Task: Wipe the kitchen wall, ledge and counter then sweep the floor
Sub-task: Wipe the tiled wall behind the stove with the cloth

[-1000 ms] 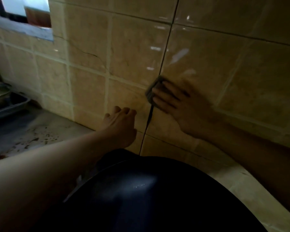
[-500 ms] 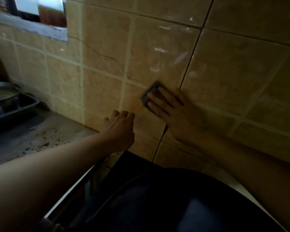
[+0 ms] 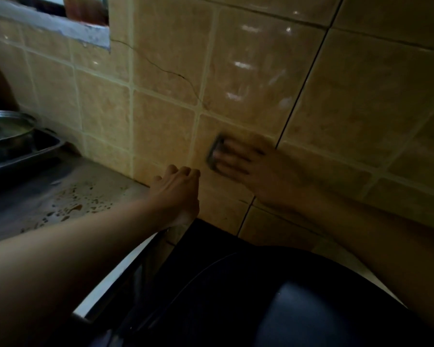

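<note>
My right hand presses a small grey scrubbing pad flat against the beige tiled wall, low down and just left of a dark vertical joint. The hand is blurred. My left hand is loosely curled, resting against the wall's base beside the rim of a large dark wok that fills the lower centre. The grey counter at the left carries brown drips and spots. A grey window ledge runs along the top left.
A steel sink holding a metal bowl sits at the far left. A thin crack runs across one tile below the ledge. Pale countertop shows to the right of the wok.
My right hand has slid the pad leftwards and down along the wall, past the dark joint. The view has shifted left, showing more counter. My left hand stays in the same spot.
</note>
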Demonstrator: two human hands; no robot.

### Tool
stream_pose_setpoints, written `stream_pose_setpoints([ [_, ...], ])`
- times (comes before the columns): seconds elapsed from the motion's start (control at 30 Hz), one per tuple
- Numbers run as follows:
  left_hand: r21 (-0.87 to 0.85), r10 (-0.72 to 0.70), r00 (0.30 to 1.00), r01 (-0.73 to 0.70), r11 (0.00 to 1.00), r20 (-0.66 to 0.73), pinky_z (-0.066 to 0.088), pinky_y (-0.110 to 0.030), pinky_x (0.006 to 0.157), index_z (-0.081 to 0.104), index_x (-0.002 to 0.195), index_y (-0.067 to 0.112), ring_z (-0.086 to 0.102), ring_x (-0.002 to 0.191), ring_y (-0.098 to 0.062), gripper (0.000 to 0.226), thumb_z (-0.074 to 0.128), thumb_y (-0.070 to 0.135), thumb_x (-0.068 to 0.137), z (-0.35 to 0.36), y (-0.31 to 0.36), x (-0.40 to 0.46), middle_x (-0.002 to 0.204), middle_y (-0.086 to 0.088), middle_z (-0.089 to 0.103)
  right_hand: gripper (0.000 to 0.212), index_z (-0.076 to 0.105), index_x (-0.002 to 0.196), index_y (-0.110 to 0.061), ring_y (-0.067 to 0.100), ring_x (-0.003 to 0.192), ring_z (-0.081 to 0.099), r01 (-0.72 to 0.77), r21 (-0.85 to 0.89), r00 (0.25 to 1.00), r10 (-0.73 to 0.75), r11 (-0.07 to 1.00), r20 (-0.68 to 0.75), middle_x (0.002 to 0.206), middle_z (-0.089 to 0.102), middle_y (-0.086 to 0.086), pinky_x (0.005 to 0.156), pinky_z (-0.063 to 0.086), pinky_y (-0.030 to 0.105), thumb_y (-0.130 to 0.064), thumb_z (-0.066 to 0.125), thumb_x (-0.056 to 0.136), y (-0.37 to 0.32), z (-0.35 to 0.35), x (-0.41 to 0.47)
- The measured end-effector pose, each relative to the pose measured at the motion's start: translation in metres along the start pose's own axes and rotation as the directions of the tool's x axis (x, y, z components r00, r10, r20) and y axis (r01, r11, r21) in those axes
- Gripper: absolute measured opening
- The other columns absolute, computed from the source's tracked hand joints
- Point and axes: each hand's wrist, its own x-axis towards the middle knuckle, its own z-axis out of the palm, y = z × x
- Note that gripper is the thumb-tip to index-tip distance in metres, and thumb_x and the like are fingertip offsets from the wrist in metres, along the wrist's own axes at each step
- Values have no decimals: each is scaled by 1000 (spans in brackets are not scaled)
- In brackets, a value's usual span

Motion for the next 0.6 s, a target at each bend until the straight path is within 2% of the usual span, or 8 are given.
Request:
stream_pose_setpoints([
  [0.13, 22, 21, 1000, -22, 1000, 23, 35, -42, 98, 36, 134, 16, 29, 128, -28, 47, 52, 26, 91, 3, 7, -4, 140, -3, 36, 51, 67, 118, -14, 26, 128, 48, 251, 77, 956, -260, 965, 140, 132, 58, 3, 114, 11, 38, -22, 23, 95, -11, 18, -37],
  [0.23, 13, 50, 998, -50, 999, 25, 34, -42, 98, 36, 134, 16, 28, 129, -28, 47, 52, 23, 91, 2, 20, -3, 140, -4, 36, 67, 67, 117, -17, 28, 125, 51, 286, -4, 952, -285, 958, -113, 129, 60, 6, 112, 10, 43, -27, 3, 103, -1, 11, -36],
  [0.3, 15, 55, 998, -56, 998, 31, 34, -42, 99, 35, 135, 16, 27, 130, -28, 48, 52, 22, 91, 2, 27, -2, 141, -3, 36, 45, 54, 127, -17, 34, 130, 43, 203, 94, 949, -172, 975, -263, 135, 53, 15, 114, 20, 49, -22, 19, 98, 4, 6, -29],
  [0.4, 51, 22, 997, -25, 998, 68, 34, -42, 99, 33, 137, 16, 25, 131, -28, 51, 53, 23, 91, 9, 29, -3, 142, -3, 34, 42, 43, 136, -21, 29, 135, 38, 129, 857, 959, 155, 500, -235, 138, 50, 12, 116, 20, 45, -14, 42, 95, -21, 9, -33],
  [0.47, 87, -7, 995, -1, 996, 101, 34, -43, 98, 33, 137, 16, 26, 131, -29, 51, 54, 23, 91, 14, 28, -4, 142, -4, 35, 40, 48, 132, -19, 22, 140, 30, 160, 434, 948, -15, 887, -318, 138, 50, 10, 118, 5, 33, -26, 22, 102, -30, 16, -37],
  [0.5, 100, -20, 994, 9, 995, 106, 34, -43, 98, 33, 136, 16, 26, 131, -30, 51, 54, 23, 90, 15, 27, -5, 141, -4, 35, 59, 57, 126, -16, 22, 137, 35, 212, 257, 955, -144, 943, -258, 136, 53, 8, 115, 1, 29, -34, 6, 103, -20, 14, -36],
  [0.53, 105, -27, 994, 16, 994, 106, 35, -44, 98, 33, 136, 16, 26, 131, -30, 51, 54, 22, 90, 15, 26, -6, 141, -4, 35, 76, 64, 120, -13, 25, 131, 43, 213, 378, 971, -237, 901, 17, 132, 57, 7, 113, 2, 30, -37, -5, 101, -16, 15, -38],
  [0.6, 99, -39, 993, 28, 995, 108, 35, -45, 98, 34, 136, 16, 26, 131, -31, 51, 54, 22, 90, 15, 26, -6, 141, -5, 36, 79, 71, 110, -11, 29, 121, 55, 227, 350, 949, -287, 909, 130, 122, 65, 5, 112, 7, 38, -32, -4, 102, -10, 18, -48],
])
